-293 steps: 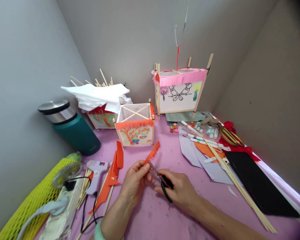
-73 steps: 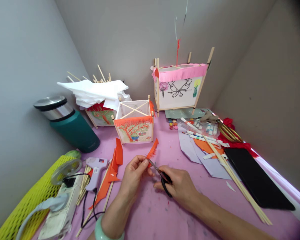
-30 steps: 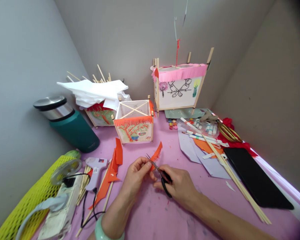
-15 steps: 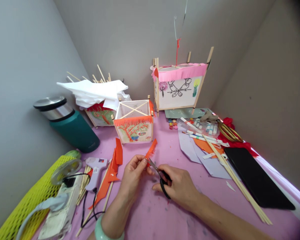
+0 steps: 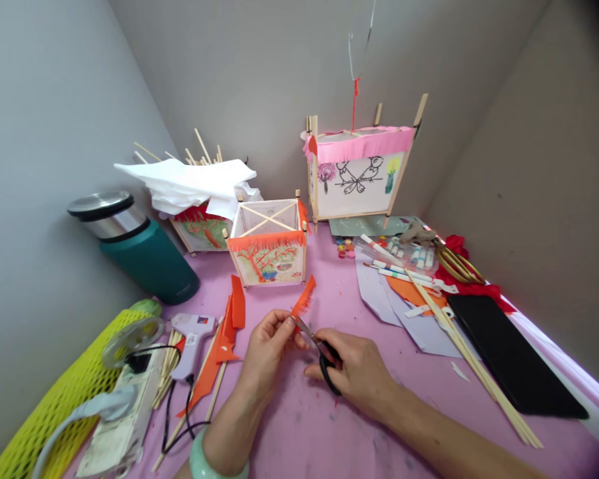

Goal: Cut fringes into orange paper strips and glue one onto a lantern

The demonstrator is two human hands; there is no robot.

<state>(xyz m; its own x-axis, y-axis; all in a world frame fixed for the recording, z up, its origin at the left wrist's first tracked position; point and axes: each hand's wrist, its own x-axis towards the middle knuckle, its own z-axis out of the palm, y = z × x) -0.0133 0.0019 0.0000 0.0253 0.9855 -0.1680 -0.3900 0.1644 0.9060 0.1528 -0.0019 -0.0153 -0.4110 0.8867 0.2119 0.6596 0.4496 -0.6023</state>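
Since a second ago the orange fringed strip (image 5: pixel 304 299) has tipped a little to the left, and the blades of the scissors (image 5: pixel 309 334), then parted, now lie nearly together at its lower end; both hands sit almost where they were.

Thumb and fingertips of the left hand (image 5: pixel 267 352) are pressed together on the bottom end of the strip, and the other fingers curl in behind them. From that pinch the strip stands up and leans to the right, its cut fringe along the right edge, just above the purple table cover (image 5: pixel 329 426).

Close beside it, the right hand (image 5: pixel 357 376) is curled around the black handles of the scissors, fingers through the loops. The blades point up and to the left and meet the strip right at the left fingertips. How far the blades bite into the paper cannot be told.

Just beyond the strip stands a small lantern (image 5: pixel 268 251) with orange fringe, and a taller pink-fringed lantern (image 5: pixel 359 174) stands further back. Orange paper scraps (image 5: pixel 228 336) and a glue gun (image 5: pixel 194 338) lie left of the left hand. Long bamboo sticks (image 5: pixel 472 364) lie well to the right.
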